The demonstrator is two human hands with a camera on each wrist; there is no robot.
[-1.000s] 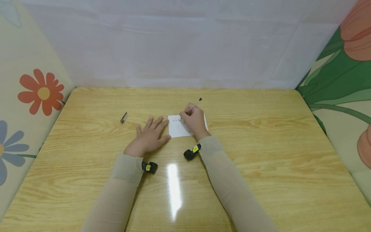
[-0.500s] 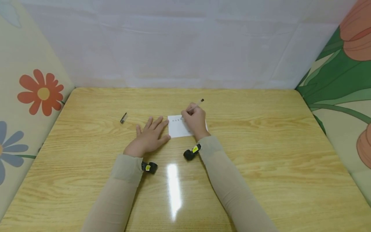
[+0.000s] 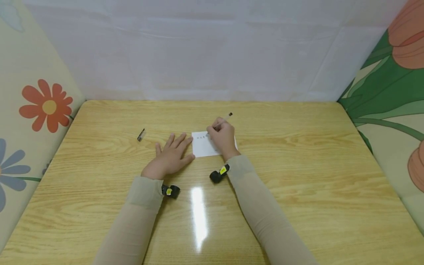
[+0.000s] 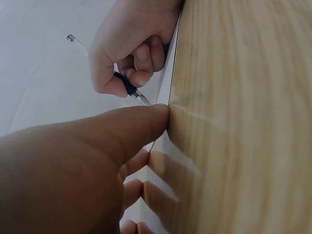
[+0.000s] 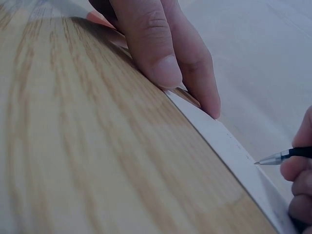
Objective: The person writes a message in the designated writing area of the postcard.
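A small white sheet of paper (image 3: pixel 202 148) lies on the wooden table with a short row of dark handwritten marks near its top edge. My right hand (image 3: pixel 224 140) pinches a pen (image 3: pixel 227 117), its black grip (image 4: pixel 127 86) between thumb and fingers. In the right wrist view the pen's metal tip (image 5: pixel 273 159) meets the paper at the written row. My left hand (image 3: pixel 169 157) lies flat with fingers spread, thumb and fingertips at the paper's left edge. The right part of the sheet is hidden under my right hand.
A clear and black pen cap (image 3: pixel 141 134) lies on the table (image 3: pixel 99 162) left of my left hand. A white cloth (image 3: pixel 212 51) hangs behind the table's far edge. Flower-patterned panels (image 3: pixel 46 106) stand at both sides.
My right hand and the pen have shifted slightly to the right along the row, and more of the written marks show. My left hand has stayed in place.
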